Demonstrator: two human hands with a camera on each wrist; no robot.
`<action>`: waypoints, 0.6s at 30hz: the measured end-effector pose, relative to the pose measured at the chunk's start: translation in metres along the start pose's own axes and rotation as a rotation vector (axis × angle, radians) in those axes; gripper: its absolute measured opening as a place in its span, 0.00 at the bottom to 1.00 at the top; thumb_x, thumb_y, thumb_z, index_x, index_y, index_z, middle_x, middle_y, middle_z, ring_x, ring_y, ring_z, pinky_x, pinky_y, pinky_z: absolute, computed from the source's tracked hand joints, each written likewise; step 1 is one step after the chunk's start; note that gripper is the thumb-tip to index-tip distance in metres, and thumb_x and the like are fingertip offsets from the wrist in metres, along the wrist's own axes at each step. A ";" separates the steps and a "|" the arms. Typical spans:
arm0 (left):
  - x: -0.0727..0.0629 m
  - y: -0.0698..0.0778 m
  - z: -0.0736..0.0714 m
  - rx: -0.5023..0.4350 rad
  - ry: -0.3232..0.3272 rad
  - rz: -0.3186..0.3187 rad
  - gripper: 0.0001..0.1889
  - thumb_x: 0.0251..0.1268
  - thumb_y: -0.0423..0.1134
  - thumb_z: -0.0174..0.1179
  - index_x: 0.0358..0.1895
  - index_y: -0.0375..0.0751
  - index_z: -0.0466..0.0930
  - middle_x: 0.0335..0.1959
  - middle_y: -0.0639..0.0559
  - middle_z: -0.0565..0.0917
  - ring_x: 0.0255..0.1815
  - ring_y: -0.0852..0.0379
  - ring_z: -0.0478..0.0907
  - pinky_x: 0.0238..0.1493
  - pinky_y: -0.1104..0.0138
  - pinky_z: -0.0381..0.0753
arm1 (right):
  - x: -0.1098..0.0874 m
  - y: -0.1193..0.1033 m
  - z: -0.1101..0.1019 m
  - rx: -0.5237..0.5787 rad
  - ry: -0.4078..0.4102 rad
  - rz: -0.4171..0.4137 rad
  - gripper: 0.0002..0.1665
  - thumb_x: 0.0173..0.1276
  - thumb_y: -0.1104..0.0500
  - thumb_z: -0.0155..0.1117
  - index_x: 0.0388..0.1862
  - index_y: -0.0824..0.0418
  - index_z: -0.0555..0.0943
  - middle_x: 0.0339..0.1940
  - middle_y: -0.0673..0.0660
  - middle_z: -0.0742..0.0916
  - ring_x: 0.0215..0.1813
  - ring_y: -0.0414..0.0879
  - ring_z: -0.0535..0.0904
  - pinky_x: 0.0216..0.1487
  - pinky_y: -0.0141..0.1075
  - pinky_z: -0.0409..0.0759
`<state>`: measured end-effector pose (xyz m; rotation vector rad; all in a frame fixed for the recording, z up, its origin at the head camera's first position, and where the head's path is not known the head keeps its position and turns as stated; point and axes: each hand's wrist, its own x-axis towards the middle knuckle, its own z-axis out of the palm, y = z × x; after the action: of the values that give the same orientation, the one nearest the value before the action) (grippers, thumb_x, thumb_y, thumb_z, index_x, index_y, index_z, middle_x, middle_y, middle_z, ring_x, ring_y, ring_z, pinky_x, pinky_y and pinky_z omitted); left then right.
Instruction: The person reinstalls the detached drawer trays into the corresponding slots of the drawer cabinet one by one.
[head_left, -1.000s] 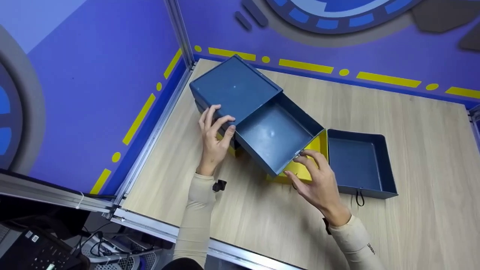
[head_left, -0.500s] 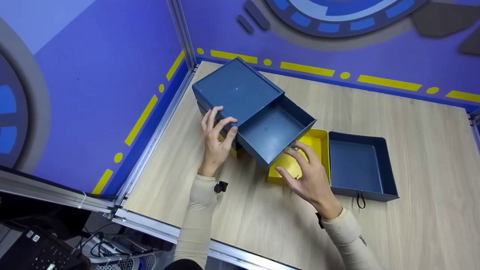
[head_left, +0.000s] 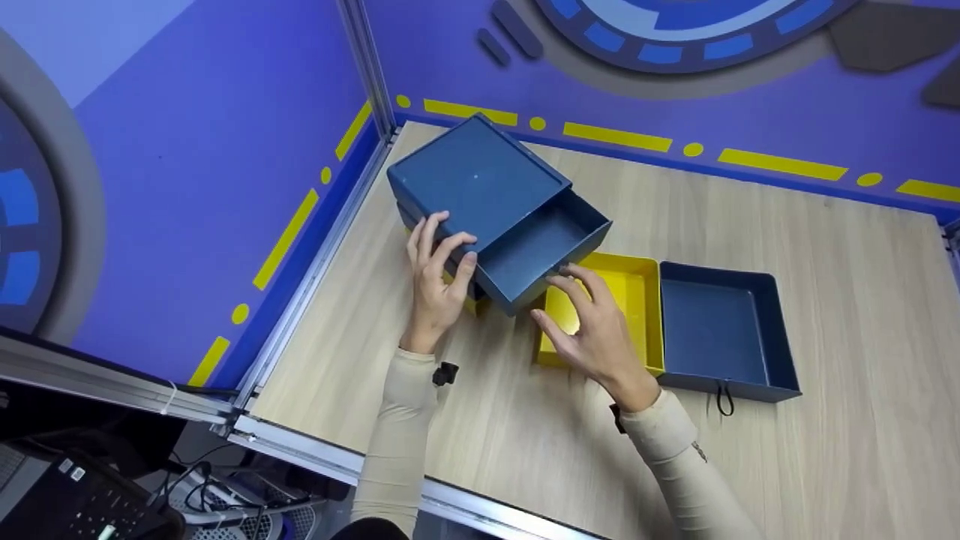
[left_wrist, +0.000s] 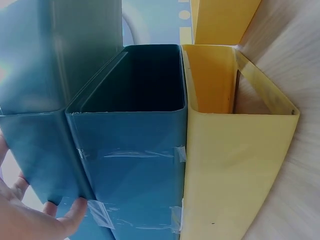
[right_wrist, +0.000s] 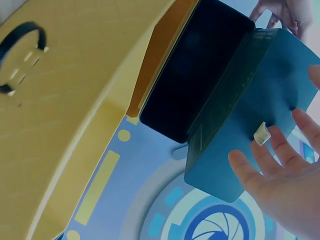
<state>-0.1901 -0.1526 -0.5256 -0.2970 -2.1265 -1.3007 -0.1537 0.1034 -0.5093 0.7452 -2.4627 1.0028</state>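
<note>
A blue drawer cabinet point(head_left: 480, 176) tops a stack, above an open-fronted blue casing point(left_wrist: 132, 175) and a yellow one point(left_wrist: 225, 165). Its drawer point(head_left: 529, 244) sticks out partway, with nothing in the part that shows. My left hand point(head_left: 436, 292) rests on the cabinet's near side, fingertips over the top edge. At the drawer's front, my right hand point(head_left: 600, 341) presses with its fingertips, thumb apart. The right wrist view shows those fingers spread against the drawer front, beside a small pale tab point(right_wrist: 261, 134).
A yellow drawer point(head_left: 634, 292) lies on the wooden table, partly under the jutting blue drawer. Touching its right side is another blue drawer point(head_left: 716, 330) with a black pull loop point(head_left: 724, 400). Purple panels point(head_left: 622, 97) stand behind and at the left.
The top drawer has slid back into its cabinet, up and to the left, with my right hand following it. More of the yellow drawer shows. My left hand stays at the cabinet's side.
</note>
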 end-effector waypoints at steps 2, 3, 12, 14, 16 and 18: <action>-0.001 0.000 0.000 0.000 0.002 -0.003 0.19 0.82 0.59 0.55 0.52 0.49 0.86 0.78 0.42 0.71 0.86 0.37 0.50 0.84 0.37 0.46 | 0.002 -0.001 0.003 0.003 -0.007 0.020 0.28 0.71 0.49 0.76 0.65 0.58 0.82 0.70 0.65 0.81 0.69 0.62 0.78 0.70 0.58 0.79; -0.001 0.000 0.001 0.000 0.005 -0.002 0.19 0.82 0.58 0.55 0.52 0.49 0.86 0.78 0.42 0.71 0.86 0.36 0.51 0.84 0.37 0.46 | 0.003 -0.001 0.004 0.006 -0.009 0.028 0.28 0.71 0.49 0.76 0.65 0.59 0.82 0.70 0.65 0.80 0.70 0.62 0.78 0.71 0.58 0.79; 0.001 0.001 0.000 -0.001 0.008 0.000 0.22 0.82 0.61 0.53 0.52 0.48 0.86 0.78 0.41 0.71 0.85 0.35 0.51 0.84 0.36 0.46 | 0.016 -0.005 0.016 0.025 0.003 0.051 0.30 0.73 0.50 0.74 0.68 0.61 0.79 0.72 0.66 0.79 0.68 0.61 0.79 0.71 0.55 0.80; 0.000 0.001 0.000 -0.005 0.004 -0.005 0.23 0.82 0.62 0.53 0.52 0.48 0.86 0.78 0.41 0.70 0.86 0.35 0.50 0.84 0.36 0.46 | 0.018 -0.006 0.019 0.030 0.005 0.054 0.31 0.72 0.50 0.74 0.68 0.61 0.79 0.72 0.66 0.78 0.68 0.61 0.79 0.72 0.54 0.80; 0.000 0.001 0.001 -0.007 0.001 -0.009 0.22 0.82 0.61 0.53 0.53 0.48 0.86 0.78 0.41 0.70 0.86 0.36 0.50 0.84 0.36 0.46 | 0.020 -0.006 0.022 0.030 0.005 0.054 0.31 0.72 0.51 0.74 0.69 0.62 0.78 0.72 0.66 0.78 0.69 0.61 0.79 0.72 0.54 0.80; -0.001 0.001 0.001 -0.010 -0.001 -0.012 0.21 0.82 0.60 0.53 0.53 0.48 0.86 0.79 0.42 0.70 0.86 0.36 0.49 0.85 0.37 0.46 | 0.022 -0.007 0.024 0.032 0.006 0.052 0.31 0.72 0.51 0.74 0.69 0.62 0.78 0.72 0.66 0.78 0.69 0.60 0.78 0.73 0.54 0.79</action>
<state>-0.1898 -0.1511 -0.5258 -0.2900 -2.1259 -1.3189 -0.1698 0.0746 -0.5105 0.6903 -2.4786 1.0638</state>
